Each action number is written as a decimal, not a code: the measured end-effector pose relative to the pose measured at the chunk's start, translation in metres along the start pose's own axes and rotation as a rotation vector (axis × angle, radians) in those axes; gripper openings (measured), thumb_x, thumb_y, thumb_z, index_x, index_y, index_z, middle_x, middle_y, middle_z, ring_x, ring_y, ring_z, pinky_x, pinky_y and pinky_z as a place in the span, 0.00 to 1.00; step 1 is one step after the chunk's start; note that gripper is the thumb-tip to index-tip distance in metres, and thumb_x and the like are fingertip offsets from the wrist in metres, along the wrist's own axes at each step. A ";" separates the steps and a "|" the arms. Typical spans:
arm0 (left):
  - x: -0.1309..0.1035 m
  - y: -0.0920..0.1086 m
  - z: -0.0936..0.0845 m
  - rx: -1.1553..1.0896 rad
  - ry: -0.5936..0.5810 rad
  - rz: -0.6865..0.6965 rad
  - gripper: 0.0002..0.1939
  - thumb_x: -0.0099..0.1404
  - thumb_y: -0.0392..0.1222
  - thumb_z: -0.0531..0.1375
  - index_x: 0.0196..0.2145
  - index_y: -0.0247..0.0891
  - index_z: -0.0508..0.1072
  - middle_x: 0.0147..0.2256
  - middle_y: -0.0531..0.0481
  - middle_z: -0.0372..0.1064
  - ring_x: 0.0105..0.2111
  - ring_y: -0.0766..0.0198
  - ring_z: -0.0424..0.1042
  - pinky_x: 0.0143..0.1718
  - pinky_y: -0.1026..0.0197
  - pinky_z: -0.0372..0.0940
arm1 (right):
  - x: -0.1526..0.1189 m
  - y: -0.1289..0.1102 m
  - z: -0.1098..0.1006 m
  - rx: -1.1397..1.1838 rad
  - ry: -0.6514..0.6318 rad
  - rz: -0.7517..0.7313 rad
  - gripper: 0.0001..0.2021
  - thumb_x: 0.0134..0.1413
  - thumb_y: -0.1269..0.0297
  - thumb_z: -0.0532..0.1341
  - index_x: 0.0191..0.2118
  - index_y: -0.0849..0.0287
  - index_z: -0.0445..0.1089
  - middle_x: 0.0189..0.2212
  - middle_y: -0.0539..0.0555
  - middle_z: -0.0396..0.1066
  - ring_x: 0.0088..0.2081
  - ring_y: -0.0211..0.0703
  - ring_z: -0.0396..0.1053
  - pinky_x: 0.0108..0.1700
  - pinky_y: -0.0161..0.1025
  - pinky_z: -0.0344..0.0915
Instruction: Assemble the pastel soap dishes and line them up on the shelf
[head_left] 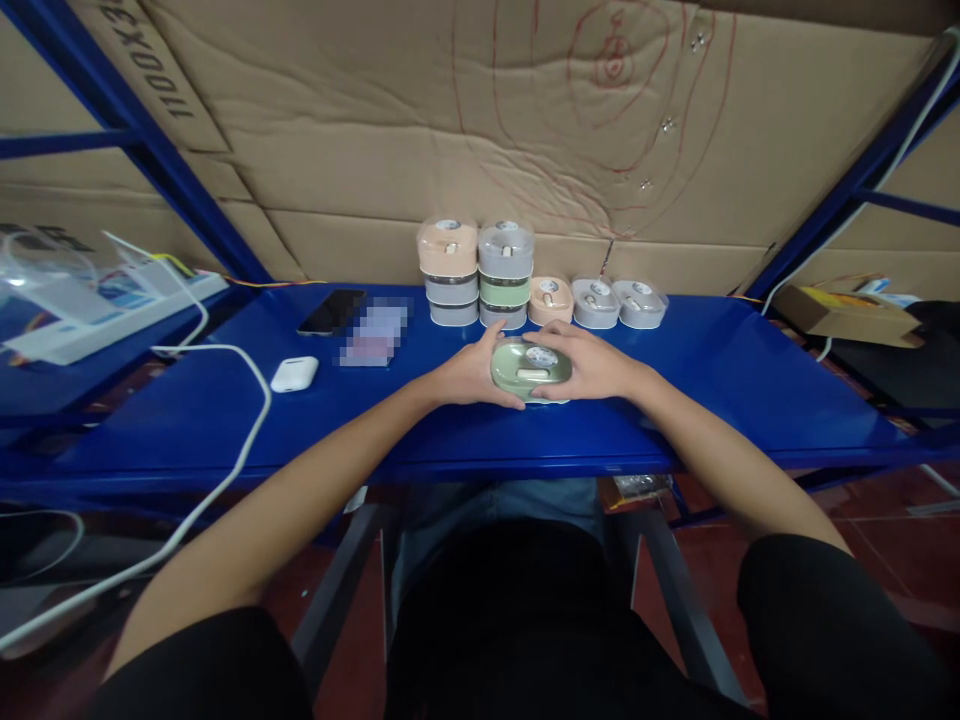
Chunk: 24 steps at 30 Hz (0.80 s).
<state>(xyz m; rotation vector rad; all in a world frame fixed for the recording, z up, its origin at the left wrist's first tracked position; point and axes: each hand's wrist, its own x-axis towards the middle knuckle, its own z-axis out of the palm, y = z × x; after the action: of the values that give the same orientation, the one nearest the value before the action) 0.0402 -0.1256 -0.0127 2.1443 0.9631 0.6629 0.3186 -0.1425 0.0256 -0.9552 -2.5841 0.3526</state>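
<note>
A rounded green box with a clear lid, a pale latch and a round sticker, a lidded container, is held between both hands just above or on the front part of the blue table. My left hand wraps its left side, thumb near the front edge. Around the right and back side curl the fingers of my right hand. Behind stand two stacks of similar containers, the left topped by a peach container, the right by a grey container. Beside them, a single peach container and two grey containers form a row.
On the blue table lie a black phone, a blurred-out flat item and a white earbud case. A white cable hangs over the left side. A cardboard wall closes the back.
</note>
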 end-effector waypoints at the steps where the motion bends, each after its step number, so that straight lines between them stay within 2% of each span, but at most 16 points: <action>1: 0.000 0.000 0.000 0.000 0.002 -0.008 0.83 0.44 0.63 0.85 0.85 0.41 0.44 0.75 0.23 0.65 0.74 0.24 0.68 0.73 0.28 0.65 | 0.001 0.000 0.000 0.000 -0.001 0.002 0.46 0.58 0.38 0.74 0.79 0.47 0.68 0.61 0.62 0.75 0.62 0.66 0.75 0.69 0.62 0.72; 5: 0.000 0.000 -0.001 0.011 0.004 -0.036 0.83 0.44 0.65 0.85 0.84 0.40 0.46 0.75 0.23 0.64 0.75 0.24 0.66 0.74 0.30 0.65 | 0.003 0.000 0.000 -0.006 -0.005 0.010 0.47 0.57 0.38 0.74 0.78 0.50 0.68 0.61 0.63 0.75 0.62 0.67 0.74 0.70 0.63 0.70; 7: 0.001 -0.001 -0.002 0.028 0.008 -0.029 0.81 0.43 0.65 0.85 0.83 0.39 0.50 0.74 0.24 0.66 0.74 0.23 0.67 0.72 0.30 0.67 | 0.004 0.000 0.002 -0.007 -0.011 0.007 0.47 0.57 0.38 0.74 0.78 0.49 0.69 0.61 0.63 0.75 0.62 0.69 0.74 0.68 0.65 0.71; 10: 0.002 -0.003 -0.005 0.063 -0.002 0.032 0.72 0.44 0.66 0.85 0.78 0.39 0.61 0.71 0.27 0.70 0.71 0.25 0.72 0.69 0.31 0.71 | 0.002 0.001 0.005 -0.003 -0.008 0.015 0.46 0.59 0.37 0.73 0.79 0.47 0.67 0.62 0.63 0.74 0.63 0.70 0.73 0.68 0.65 0.72; 12: 0.002 -0.005 -0.008 0.093 -0.010 0.064 0.67 0.45 0.66 0.84 0.75 0.40 0.65 0.70 0.29 0.72 0.69 0.27 0.74 0.69 0.32 0.71 | -0.001 0.005 0.009 -0.001 -0.013 0.040 0.49 0.60 0.36 0.73 0.81 0.47 0.63 0.62 0.63 0.74 0.63 0.70 0.74 0.67 0.64 0.73; 15: 0.002 -0.008 -0.013 0.121 -0.012 0.049 0.69 0.44 0.66 0.84 0.75 0.38 0.63 0.70 0.27 0.72 0.70 0.27 0.73 0.70 0.32 0.69 | -0.003 0.012 0.013 0.013 -0.043 0.048 0.56 0.55 0.33 0.76 0.84 0.45 0.59 0.64 0.63 0.73 0.64 0.71 0.74 0.68 0.64 0.73; 19: 0.000 -0.011 -0.022 0.097 -0.037 0.040 0.69 0.47 0.62 0.83 0.78 0.36 0.59 0.70 0.26 0.72 0.72 0.30 0.71 0.73 0.31 0.64 | -0.003 0.020 0.009 0.030 -0.043 0.050 0.59 0.51 0.31 0.78 0.83 0.45 0.60 0.68 0.62 0.74 0.67 0.73 0.73 0.72 0.68 0.69; 22: -0.002 -0.013 -0.030 0.071 -0.017 0.034 0.66 0.52 0.61 0.81 0.79 0.38 0.57 0.67 0.29 0.75 0.69 0.34 0.74 0.73 0.32 0.64 | -0.004 0.035 -0.011 0.056 0.064 0.010 0.56 0.49 0.31 0.78 0.80 0.43 0.66 0.72 0.60 0.73 0.71 0.74 0.71 0.76 0.71 0.64; 24: -0.003 -0.013 -0.034 0.073 0.008 -0.002 0.62 0.57 0.61 0.78 0.79 0.38 0.57 0.65 0.32 0.78 0.67 0.36 0.76 0.72 0.33 0.65 | -0.007 0.055 -0.031 0.054 0.241 0.017 0.55 0.47 0.30 0.79 0.78 0.43 0.69 0.75 0.58 0.72 0.74 0.74 0.69 0.78 0.72 0.60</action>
<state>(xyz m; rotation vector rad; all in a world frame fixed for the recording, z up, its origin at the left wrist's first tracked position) 0.0098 -0.1086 -0.0018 2.2057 1.0085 0.6451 0.3687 -0.1031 0.0327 -0.9393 -2.3389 0.2912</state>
